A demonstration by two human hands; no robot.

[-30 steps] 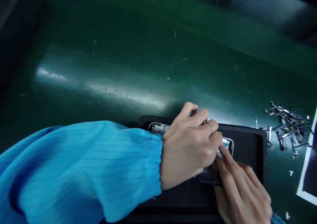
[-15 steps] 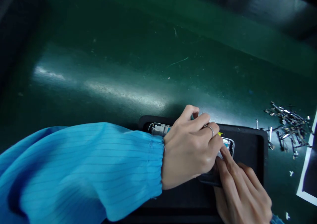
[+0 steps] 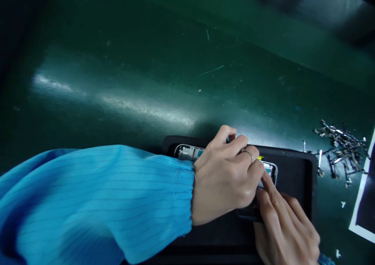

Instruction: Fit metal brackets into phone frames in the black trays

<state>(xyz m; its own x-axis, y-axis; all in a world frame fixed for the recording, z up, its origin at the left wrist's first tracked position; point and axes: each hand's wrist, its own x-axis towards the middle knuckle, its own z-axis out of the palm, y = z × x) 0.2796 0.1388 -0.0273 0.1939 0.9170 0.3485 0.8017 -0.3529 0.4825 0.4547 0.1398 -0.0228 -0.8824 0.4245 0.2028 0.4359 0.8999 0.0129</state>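
An opened phone with a silver rim and bare inner parts lies on a black tray. My left hand, with a ring on one finger, arches over the phone's middle. Its fingers are curled onto the phone, and their tips are hidden. From the lower right, my right hand meets it near the phone's right end. The right fingers are bent and pressed together at the near edge, gripping there. Between the hands shows a dark flat part, mostly covered. A bit of yellow shows at the far edge.
A loose pile of small flex-cable parts lies on the green table, right of the tray. Small white scraps are scattered nearer. A white-bordered dark sheet is at the right edge.
Both hands stay at the phone in nearly the same pose. The right fingers have shifted very slightly; the view has moved a little.
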